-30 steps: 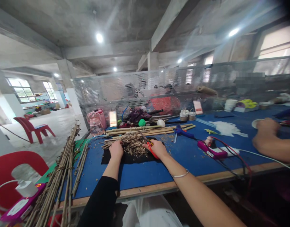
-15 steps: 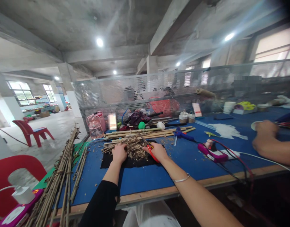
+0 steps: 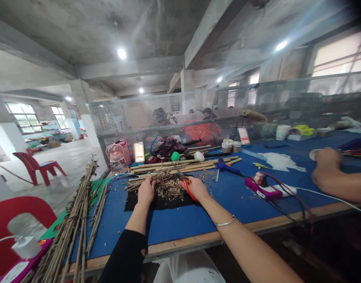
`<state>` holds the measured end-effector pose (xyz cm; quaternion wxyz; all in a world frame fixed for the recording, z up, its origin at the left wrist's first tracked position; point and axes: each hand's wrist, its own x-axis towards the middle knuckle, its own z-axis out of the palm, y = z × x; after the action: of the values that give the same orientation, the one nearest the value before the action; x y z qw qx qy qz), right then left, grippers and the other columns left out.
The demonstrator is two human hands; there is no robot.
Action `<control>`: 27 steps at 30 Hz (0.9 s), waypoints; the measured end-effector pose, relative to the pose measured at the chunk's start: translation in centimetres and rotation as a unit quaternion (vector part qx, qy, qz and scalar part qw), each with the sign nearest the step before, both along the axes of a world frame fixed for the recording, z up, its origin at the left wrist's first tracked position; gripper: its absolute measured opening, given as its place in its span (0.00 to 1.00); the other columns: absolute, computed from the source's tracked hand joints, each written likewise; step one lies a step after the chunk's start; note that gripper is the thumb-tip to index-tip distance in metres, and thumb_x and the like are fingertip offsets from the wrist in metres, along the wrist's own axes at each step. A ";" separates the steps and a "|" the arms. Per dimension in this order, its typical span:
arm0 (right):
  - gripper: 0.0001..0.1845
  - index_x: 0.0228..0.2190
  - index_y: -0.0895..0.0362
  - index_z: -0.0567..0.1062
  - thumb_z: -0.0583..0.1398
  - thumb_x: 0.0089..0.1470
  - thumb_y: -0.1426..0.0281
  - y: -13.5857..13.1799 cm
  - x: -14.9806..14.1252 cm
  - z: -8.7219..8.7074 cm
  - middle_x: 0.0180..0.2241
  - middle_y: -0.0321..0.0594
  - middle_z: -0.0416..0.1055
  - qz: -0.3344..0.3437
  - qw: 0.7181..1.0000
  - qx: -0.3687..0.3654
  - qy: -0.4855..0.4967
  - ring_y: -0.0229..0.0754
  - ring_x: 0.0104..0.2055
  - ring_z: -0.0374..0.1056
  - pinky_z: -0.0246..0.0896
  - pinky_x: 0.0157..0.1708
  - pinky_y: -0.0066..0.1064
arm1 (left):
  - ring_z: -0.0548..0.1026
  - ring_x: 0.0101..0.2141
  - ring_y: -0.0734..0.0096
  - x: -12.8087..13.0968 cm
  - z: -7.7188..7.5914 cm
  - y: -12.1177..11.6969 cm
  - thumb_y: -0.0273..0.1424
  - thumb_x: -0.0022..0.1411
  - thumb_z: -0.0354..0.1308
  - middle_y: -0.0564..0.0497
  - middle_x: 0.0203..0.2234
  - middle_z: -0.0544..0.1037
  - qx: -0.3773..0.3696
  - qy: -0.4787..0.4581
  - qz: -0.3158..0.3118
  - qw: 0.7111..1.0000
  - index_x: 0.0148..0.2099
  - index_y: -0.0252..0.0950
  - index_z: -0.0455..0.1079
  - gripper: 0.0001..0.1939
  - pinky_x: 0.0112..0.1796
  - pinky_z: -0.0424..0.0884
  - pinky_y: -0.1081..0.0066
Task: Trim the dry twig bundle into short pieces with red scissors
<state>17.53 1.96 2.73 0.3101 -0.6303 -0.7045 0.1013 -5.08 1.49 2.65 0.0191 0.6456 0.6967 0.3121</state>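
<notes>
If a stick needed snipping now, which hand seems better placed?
Probably the right hand: it holds the red-handled scissors, blades pointing forward beside the thin sticks. The left hand shows no tool and is at the sticks, so it seems better placed for steadying them.

There are two red chairs (image 3: 30, 203), two purple power strips (image 3: 264, 192), one green ball (image 3: 175, 156) and one red-handled tool (image 3: 190, 191).

Left hand (image 3: 146, 191) drawn back from dry scraps (image 3: 171, 189), fingers less spread
</notes>
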 end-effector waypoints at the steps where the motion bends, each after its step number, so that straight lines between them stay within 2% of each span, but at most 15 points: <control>1: 0.22 0.29 0.52 0.73 0.54 0.44 0.48 0.0 0.0 0.0 0.28 0.39 0.73 -0.002 1.000 0.001 0.002 0.41 0.31 0.67 0.47 0.24 0.25 | 0.70 0.44 0.66 0.0 -0.1 0.0 0.32 0.60 0.47 0.45 0.42 0.74 -0.006 -0.002 -0.008 1.000 0.52 0.38 0.63 0.17 0.43 0.62 0.70; 6: 0.22 0.25 0.55 0.72 0.55 0.43 0.48 0.2 0.0 -0.1 0.25 0.40 0.72 -0.028 0.999 0.034 0.030 0.40 0.28 0.66 0.48 0.24 0.25 | 0.67 0.46 0.68 0.6 0.2 -0.4 0.24 0.56 0.50 0.49 0.44 0.73 0.023 0.011 -0.052 0.998 0.47 0.38 0.68 0.16 0.47 0.60 0.70; 12: 0.25 0.26 0.58 0.72 0.55 0.41 0.48 1.0 0.2 -0.5 0.23 0.38 0.71 0.001 0.975 0.087 0.204 0.38 0.25 0.64 0.54 0.25 0.25 | 0.67 0.44 0.67 1.6 1.1 -1.5 0.24 0.57 0.48 0.49 0.41 0.74 0.079 0.032 -0.086 0.993 0.43 0.39 0.71 0.15 0.47 0.61 0.68; 15: 0.26 0.26 0.59 0.71 0.55 0.42 0.48 1.3 0.2 -0.7 0.21 0.38 0.70 0.038 0.956 0.061 0.285 0.36 0.21 0.62 0.54 0.21 0.25 | 0.67 0.43 0.66 1.7 1.3 -1.7 0.26 0.59 0.47 0.49 0.40 0.74 0.085 0.072 -0.120 0.987 0.42 0.41 0.72 0.15 0.46 0.61 0.67; 19: 0.20 0.25 0.58 0.69 0.57 0.40 0.52 1.5 -0.3 -1.0 0.20 0.35 0.69 0.084 0.938 0.003 0.336 0.33 0.15 0.57 0.53 0.16 0.25 | 0.66 0.44 0.65 2.1 1.4 -2.1 0.28 0.59 0.47 0.49 0.41 0.74 0.080 0.113 -0.140 0.980 0.42 0.44 0.72 0.15 0.46 0.59 0.66; 23: 0.13 0.23 0.56 0.66 0.60 0.37 0.60 1.6 -0.6 -1.2 0.16 0.31 0.66 0.108 0.929 -0.016 0.353 0.34 0.16 0.60 0.56 0.17 0.26 | 0.64 0.47 0.66 2.5 1.7 -2.6 0.28 0.60 0.45 0.50 0.45 0.71 0.096 0.105 -0.090 0.986 0.46 0.45 0.70 0.16 0.50 0.54 0.64; 27: 0.09 0.23 0.56 0.64 0.58 0.38 0.64 1.4 -0.6 -1.0 0.17 0.31 0.66 0.125 0.901 -0.023 0.414 0.35 0.18 0.63 0.56 0.18 0.25 | 0.63 0.49 0.66 2.5 1.6 -2.6 0.26 0.59 0.46 0.50 0.48 0.68 0.126 0.083 -0.004 0.989 0.50 0.44 0.66 0.18 0.54 0.47 0.62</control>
<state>16.95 3.32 1.68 0.5440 -0.4454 -0.5830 0.4072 -2.58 -1.09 4.26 -0.1189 0.6691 0.6484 0.3431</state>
